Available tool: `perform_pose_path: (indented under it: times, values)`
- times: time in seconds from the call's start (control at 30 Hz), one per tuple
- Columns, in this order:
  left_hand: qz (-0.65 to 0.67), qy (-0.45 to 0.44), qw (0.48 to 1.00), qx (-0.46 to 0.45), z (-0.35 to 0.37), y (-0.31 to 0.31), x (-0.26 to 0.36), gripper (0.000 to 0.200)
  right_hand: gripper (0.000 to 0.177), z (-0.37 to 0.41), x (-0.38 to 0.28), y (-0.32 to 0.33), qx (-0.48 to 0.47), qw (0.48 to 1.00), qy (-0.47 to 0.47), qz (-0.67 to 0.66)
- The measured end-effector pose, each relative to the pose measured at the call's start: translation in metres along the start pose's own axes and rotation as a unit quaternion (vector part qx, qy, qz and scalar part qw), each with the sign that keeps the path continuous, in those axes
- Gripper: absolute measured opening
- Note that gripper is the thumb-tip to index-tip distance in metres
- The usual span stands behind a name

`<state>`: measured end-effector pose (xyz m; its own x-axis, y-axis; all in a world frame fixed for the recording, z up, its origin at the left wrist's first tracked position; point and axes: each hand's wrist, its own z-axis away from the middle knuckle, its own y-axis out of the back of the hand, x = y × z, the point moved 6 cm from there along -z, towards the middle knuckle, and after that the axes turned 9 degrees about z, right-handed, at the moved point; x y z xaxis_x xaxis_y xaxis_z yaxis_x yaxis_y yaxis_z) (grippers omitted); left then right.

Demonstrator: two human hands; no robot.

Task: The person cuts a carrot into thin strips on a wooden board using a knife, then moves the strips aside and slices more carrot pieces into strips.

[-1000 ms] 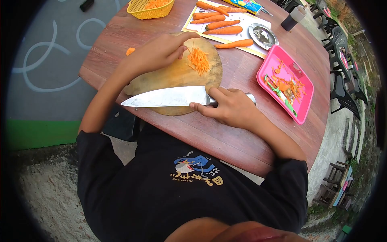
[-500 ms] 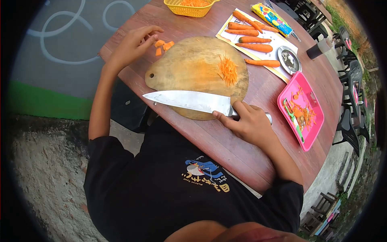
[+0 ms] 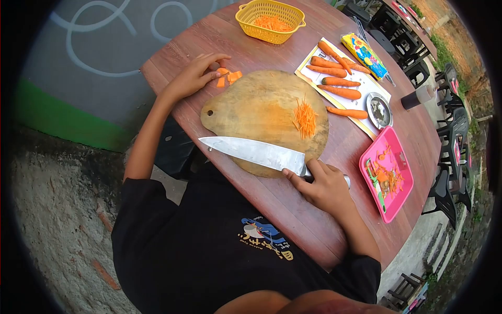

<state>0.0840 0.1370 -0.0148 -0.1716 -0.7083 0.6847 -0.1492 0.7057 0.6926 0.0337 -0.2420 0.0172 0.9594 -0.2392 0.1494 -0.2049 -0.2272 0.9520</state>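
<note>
Fingers of the right hand (image 3: 327, 188) clamp a silver-bladed knife (image 3: 256, 152); the left hand's (image 3: 194, 76) part by orange carrot chunks (image 3: 234, 77) beside the round wooden board (image 3: 251, 107).

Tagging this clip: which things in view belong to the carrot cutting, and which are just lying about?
Likely in the job: knife; cutting board; carrot shreds; carrot pieces; whole carrots; yellow basket; pink tray.

Seemingly lying about: metal dish; blue-and-yellow packet; dark bottle.
</note>
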Motion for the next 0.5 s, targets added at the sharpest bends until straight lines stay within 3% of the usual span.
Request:
perform_pose_path:
  times: [0.17,0.23,0.37,0.43,0.5]
  values:
    - [0.013,0.017,1.0,-0.001,-0.002,-0.002,-0.003,0.037,0.055,0.001,0.0,-0.002,-0.008,1.0,0.002,0.0]
    - [0.043,-0.01,0.997,0.06,-0.003,0.003,-0.004,0.026,0.055,0.001,0.0,-0.002,-0.005,1.0,0.002,0.0]
    - [0.082,-0.006,0.99,0.112,-0.003,0.006,0.007,0.024,0.055,0.001,0.0,-0.001,-0.007,1.0,0.004,0.003]
    - [0.166,0.052,0.98,0.092,-0.002,0.002,0.013,0.024,0.055,0.0,0.0,0.0,-0.005,1.0,0.006,0.004]
    - [0.177,0.052,0.977,0.105,-0.001,0.002,0.03,0.023,0.056,0.0,0.0,-0.001,-0.004,1.0,0.007,0.004]
